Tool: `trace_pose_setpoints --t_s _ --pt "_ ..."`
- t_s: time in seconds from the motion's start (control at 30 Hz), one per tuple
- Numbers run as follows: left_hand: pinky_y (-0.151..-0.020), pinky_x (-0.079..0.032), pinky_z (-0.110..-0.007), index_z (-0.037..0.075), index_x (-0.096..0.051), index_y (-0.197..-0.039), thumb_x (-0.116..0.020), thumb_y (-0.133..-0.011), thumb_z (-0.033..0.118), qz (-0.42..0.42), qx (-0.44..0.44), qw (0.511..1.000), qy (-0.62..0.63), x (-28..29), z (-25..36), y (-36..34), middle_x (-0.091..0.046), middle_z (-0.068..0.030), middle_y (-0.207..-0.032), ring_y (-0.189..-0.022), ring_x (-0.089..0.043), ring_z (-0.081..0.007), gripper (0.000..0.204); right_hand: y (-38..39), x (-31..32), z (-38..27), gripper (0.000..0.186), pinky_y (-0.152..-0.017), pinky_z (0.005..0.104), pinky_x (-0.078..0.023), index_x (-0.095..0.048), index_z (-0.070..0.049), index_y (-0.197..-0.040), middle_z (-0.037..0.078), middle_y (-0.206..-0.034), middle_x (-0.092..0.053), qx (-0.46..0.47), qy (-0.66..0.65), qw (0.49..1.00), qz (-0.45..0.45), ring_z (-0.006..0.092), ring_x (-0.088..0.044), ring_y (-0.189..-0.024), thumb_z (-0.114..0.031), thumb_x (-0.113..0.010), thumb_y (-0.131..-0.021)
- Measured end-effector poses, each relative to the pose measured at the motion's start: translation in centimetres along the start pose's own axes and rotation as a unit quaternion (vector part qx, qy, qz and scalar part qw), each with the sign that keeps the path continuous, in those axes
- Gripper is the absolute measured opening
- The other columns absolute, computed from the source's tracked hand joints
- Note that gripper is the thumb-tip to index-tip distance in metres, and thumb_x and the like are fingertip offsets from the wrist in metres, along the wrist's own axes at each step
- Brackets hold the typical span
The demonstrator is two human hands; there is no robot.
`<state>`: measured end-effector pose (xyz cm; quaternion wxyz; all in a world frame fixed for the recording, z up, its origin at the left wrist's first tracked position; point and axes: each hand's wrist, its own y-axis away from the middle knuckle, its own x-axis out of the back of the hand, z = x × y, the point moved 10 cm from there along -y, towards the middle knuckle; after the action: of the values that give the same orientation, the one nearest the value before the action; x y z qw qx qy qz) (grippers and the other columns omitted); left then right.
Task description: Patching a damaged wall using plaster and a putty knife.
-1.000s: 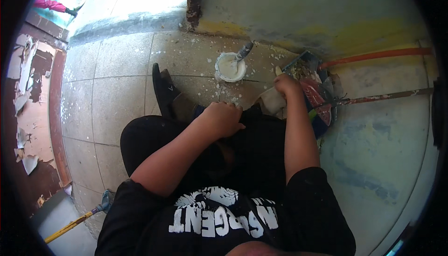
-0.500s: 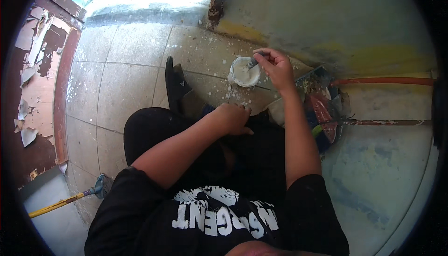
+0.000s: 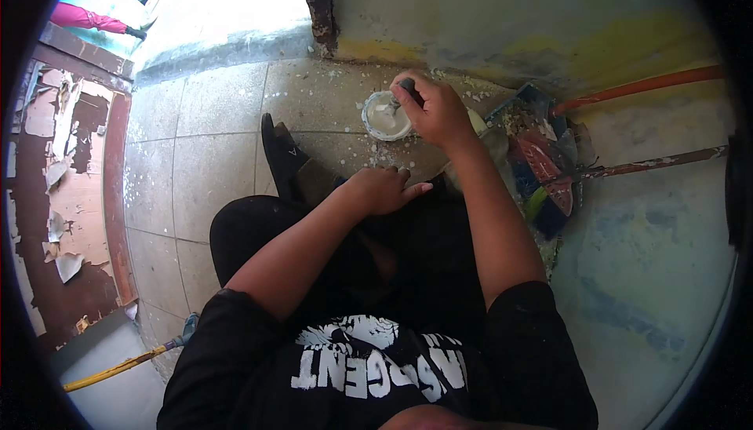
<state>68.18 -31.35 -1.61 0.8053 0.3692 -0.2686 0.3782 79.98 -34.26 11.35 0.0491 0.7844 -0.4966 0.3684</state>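
A small white tub [image 3: 379, 122] of white paint or putty stands on the speckled floor. My right hand [image 3: 430, 112] grips the dark handle [image 3: 406, 85] of a tool standing in it; the tool's lower end is in the white stuff. My left hand [image 3: 380, 191] rests near my dark-clothed leg, below the tub, with thumb out and fingers loosely apart, holding nothing. A dark shoe [image 3: 278, 154] is to its upper left.
Debris and plastic bags [image 3: 541, 171] lie right of the tub, with two long poles [image 3: 651, 86] beside them. A yellow-handled tool [image 3: 118, 367] is at lower left. A peeling door panel [image 3: 74, 194] is left; a person's pink-clad limb [image 3: 90, 18] shows at top left.
My right hand moved from a pale object by the debris up and left onto the handle in the tub. My left hand stayed near my leg.
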Motion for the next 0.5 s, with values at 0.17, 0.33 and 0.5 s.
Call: trace_pose_setpoints --t_s 0.17,0.33,0.5 --pt "-0.093 -0.050 -0.049 -0.005 -0.068 -0.105 -0.024 -0.097 0.069 -0.037 0.028 0.999 -0.010 -1.1 -1.0 -0.4 -0.067 -0.0280 -0.107 -0.104 -0.065 -0.0425 0.087 0.0 1.4 -0.4 0.019 -0.061 0.0333 -0.047 -0.063 -0.004 -0.097 0.014 -0.074 -0.063 0.016 -0.003 1.000 0.027 0.0247 -0.059 -0.062 -0.023 -0.061 -0.097" --pt "-0.093 -0.050 -0.049 -0.006 -0.069 -0.102 -0.024 -0.097 0.070 -0.046 0.024 0.999 -0.014 -1.3 -1.2 -0.4 -0.067 -0.0279 -0.105 -0.104 -0.065 -0.0425 0.089 -0.1 2.0 -0.6 0.019 -0.057 0.0320 -0.043 -0.062 -0.003 -0.096 0.012 -0.068 -0.058 0.019 -0.003 0.999 0.042 0.0201 -0.051 -0.057 -0.022 -0.059 -0.098" --pt "-0.092 -0.051 -0.049 -0.005 -0.070 -0.099 -0.024 -0.097 0.069 -0.034 0.016 0.999 -0.017 -1.0 -0.9 -0.2 -0.068 -0.0280 -0.102 -0.101 -0.066 -0.0427 0.087 0.0 2.9 -1.9 0.018 -0.056 0.0305 -0.041 -0.061 -0.003 -0.095 0.009 -0.065 -0.054 0.031 0.017 0.996 0.080 0.0169 -0.046 -0.057 -0.021 -0.058 -0.099"
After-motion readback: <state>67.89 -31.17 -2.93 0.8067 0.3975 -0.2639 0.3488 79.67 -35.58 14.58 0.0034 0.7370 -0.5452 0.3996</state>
